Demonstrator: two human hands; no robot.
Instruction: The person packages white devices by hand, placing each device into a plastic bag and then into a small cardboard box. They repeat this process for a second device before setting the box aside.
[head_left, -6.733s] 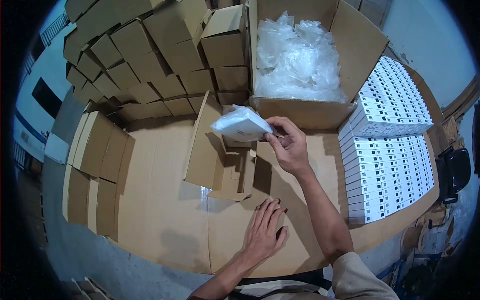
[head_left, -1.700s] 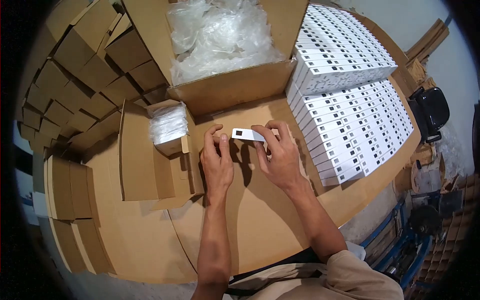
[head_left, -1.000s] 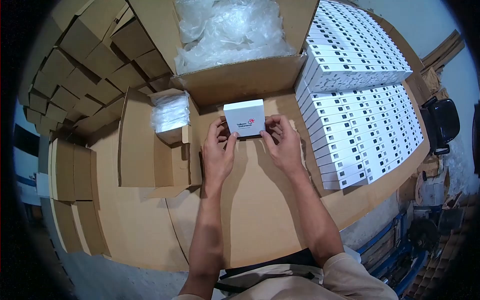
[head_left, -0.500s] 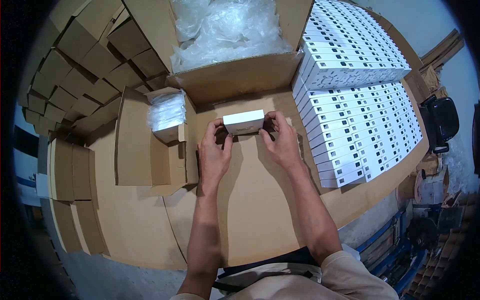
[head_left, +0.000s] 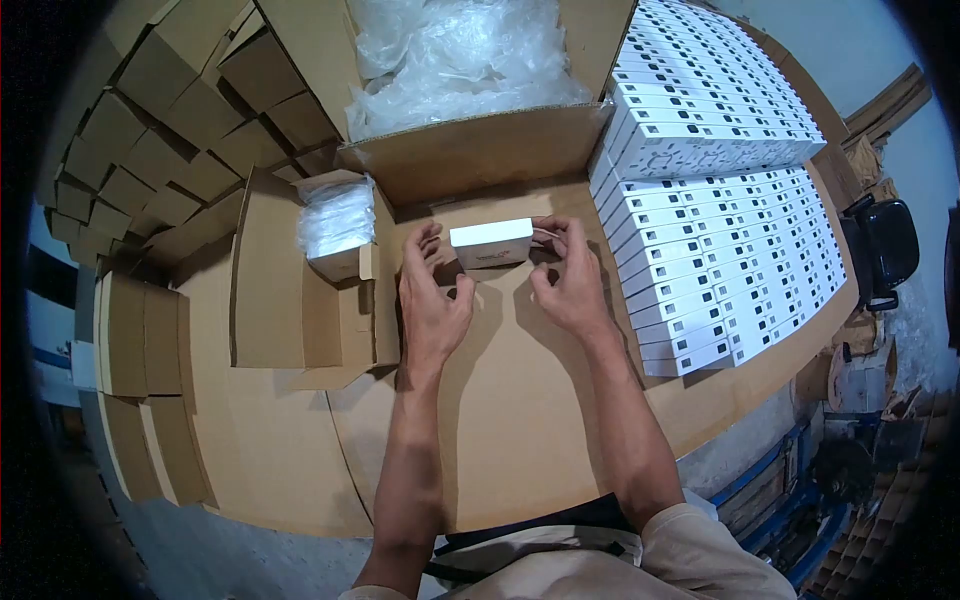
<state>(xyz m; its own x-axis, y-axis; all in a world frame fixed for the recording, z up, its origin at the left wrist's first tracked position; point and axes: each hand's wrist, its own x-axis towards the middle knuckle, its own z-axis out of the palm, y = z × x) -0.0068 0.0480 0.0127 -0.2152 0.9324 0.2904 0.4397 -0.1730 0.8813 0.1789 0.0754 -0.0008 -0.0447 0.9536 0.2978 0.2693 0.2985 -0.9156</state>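
A small white box [head_left: 491,245] stands upright on the cardboard-covered table, between my two hands. My left hand [head_left: 434,295] is just left of it, fingers curved and apart, with a gap between thumb and box. On the other side, my right hand [head_left: 571,280] has its thumb and fingers spread; its fingertips are close to the box's right edge, and whether they touch it is unclear. Neither hand grips anything.
Left of my hands, an open carton [head_left: 270,300] holds plastic-wrapped packs [head_left: 337,220]. Behind stands a large carton [head_left: 480,155] of clear plastic bags [head_left: 470,60]. White boxes [head_left: 690,270] are stacked in rows at right. Brown cartons [head_left: 150,160] are piled at left.
Both hands have loosened from the white box: the left has moved away from its side and the right thumb has drawn back. The box remains standing, its front now more visible.
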